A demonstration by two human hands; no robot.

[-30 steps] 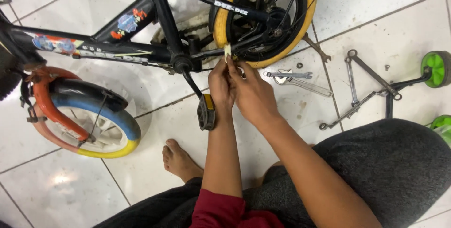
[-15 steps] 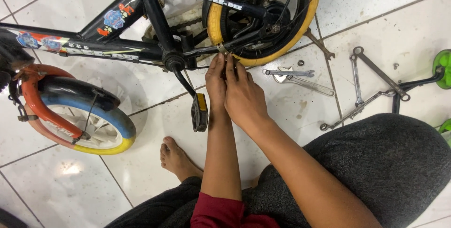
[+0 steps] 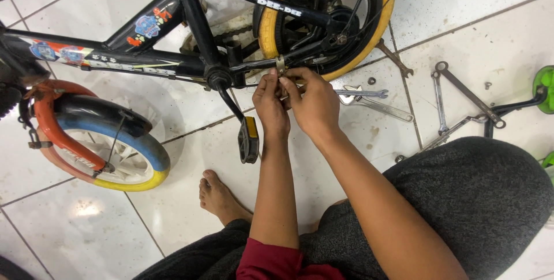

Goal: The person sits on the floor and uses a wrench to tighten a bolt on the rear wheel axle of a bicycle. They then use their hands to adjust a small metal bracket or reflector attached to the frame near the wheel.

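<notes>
A small black bike [image 3: 190, 20] lies across the white tiled floor [image 3: 86, 239], and it looks heavy and hard, so it should stay put while someone works on it. Its back wheel [image 3: 329, 23] has a yellow tire and sits at the top, and the front wheel [image 3: 107, 150] with the orange guard is down on the left. A black pedal [image 3: 249, 140] hangs below the middle of the frame. On the floor to the right lie a silver wrench [image 3: 369, 100] and some long metal bars [image 3: 461, 101], near a green little wheel [image 3: 543, 88]. The person's bare foot [image 3: 218, 196] rests on the tiles. Both hands meet at a thin black bar of the frame, just beside the back wheel. The left hand [image 3: 270, 107] is pinched shut on a tiny metal clip [image 3: 281, 65] that sits on that bar, and the right hand [image 3: 311, 104] is curled closed right next to it, fingers touching the same spot. The clip looks light, stiff and slippery, easy to drop, so it is best held by its flat sides with the fingertips.
</notes>
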